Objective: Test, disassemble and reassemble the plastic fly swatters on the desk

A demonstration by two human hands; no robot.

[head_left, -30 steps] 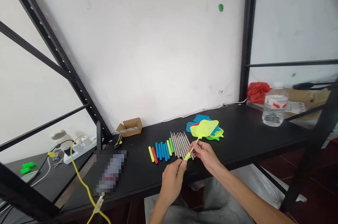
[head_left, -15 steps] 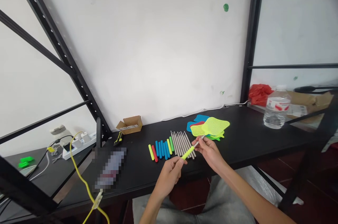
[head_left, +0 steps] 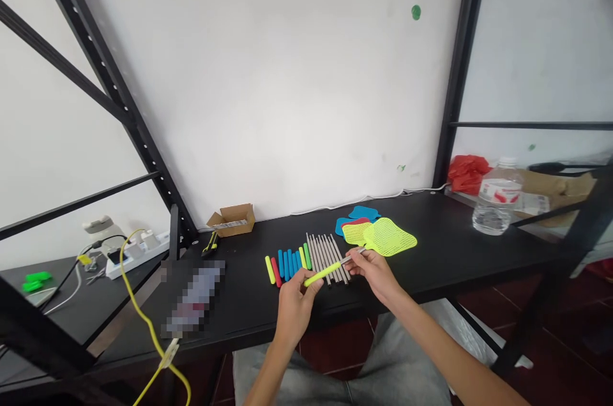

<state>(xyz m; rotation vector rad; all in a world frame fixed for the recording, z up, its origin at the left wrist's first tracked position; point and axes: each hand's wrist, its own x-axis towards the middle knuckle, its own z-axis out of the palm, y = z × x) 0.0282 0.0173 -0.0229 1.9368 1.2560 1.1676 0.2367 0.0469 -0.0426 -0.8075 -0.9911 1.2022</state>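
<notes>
A fly swatter with a neon yellow handle [head_left: 323, 274], a short metal rod and a yellow mesh head [head_left: 390, 237] is held in front of me, lying slantwise. My left hand [head_left: 294, 304] is closed around the handle's lower end. With thumb and fingers, my right hand [head_left: 373, 272] pinches the metal rod just below the mesh head. Behind the hands, several loose handles [head_left: 288, 264] in yellow, red, blue and green lie in a row. Grey metal rods [head_left: 325, 253] lie beside them. Past the right hand is a pile of loose mesh heads [head_left: 364, 212], blue, red and yellow.
On the black table [head_left: 239, 304] stand a small open cardboard box [head_left: 234, 221] and a yellow-black cutter [head_left: 209, 243]. A blurred-out object [head_left: 196, 297] with a yellow cable [head_left: 146, 320] lies left. A water bottle [head_left: 498, 196] stands right. Black frame posts rise on both sides.
The swatter has turned flatter, its handle end moving left with my left hand. The mesh head has tipped lower. My right hand keeps its pinch on the rod.
</notes>
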